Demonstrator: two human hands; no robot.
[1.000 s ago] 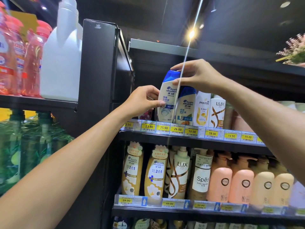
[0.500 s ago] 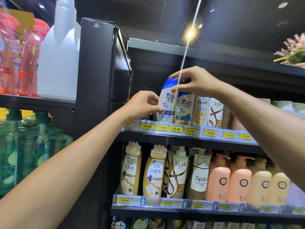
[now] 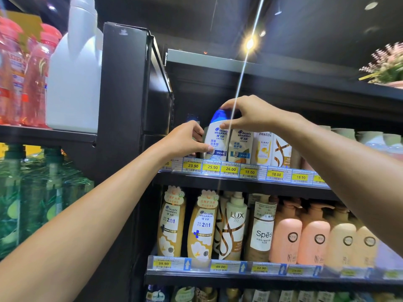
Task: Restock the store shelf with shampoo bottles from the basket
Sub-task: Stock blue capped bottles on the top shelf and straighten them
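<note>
**Item under placement:** one white shampoo bottle (image 3: 216, 141) with a blue cap (image 3: 219, 116), at the front edge of the upper shelf (image 3: 218, 182).

**Right hand** (image 3: 246, 115): directly on top of the bottle. The fingers curl over the cap and the thumb lies across the bottle's shoulder, a narrow pinch that holds it.

**Left hand** (image 3: 185, 141): at the bottle's lower left flank, thumb on the front label and fingers wrapped behind, also gripping it.

**Key relation:** the bottle lies immediately below the right hand and just right of the left hand. Its long axis is near vertical and the label faces out. On the side away from the left hand it appears to touch a neighbouring bottle (image 3: 241, 147).

**Not determined:** whether the base rests on the shelf, because the price-tag rail (image 3: 229, 170) hides it.

**Judgement:** the bottle is being seated and squared, and release is likely next. Both hands are equally near. The basket is not in view.
</note>
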